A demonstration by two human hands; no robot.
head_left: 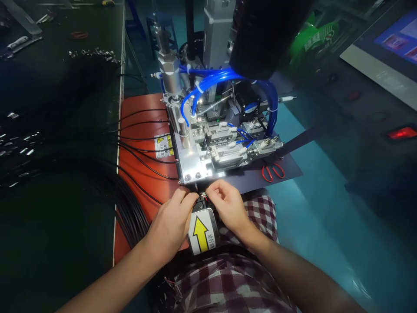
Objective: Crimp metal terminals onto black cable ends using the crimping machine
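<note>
My left hand (174,219) is closed in a pinch, thumb against forefinger, at the front end of the machine (192,163). Facing it, my right hand (228,204) pinches too, its fingertips almost meeting the left ones. Between them show tiny pale and red bits, perhaps thin wire ends (204,196), too small to make out clearly. What each pinch holds is hidden by the fingers. Just below the fingertips is a black block (201,203), and under that a white label with a yellow arrow (201,232).
Black cables (130,213) run from a dark table (65,243) over an orange mat (138,106) to the machine's left side. Blue air hoses (224,76) arch over the machine. Red-handled scissors (273,172) lie right of it. A screen (397,41) stands at the upper right.
</note>
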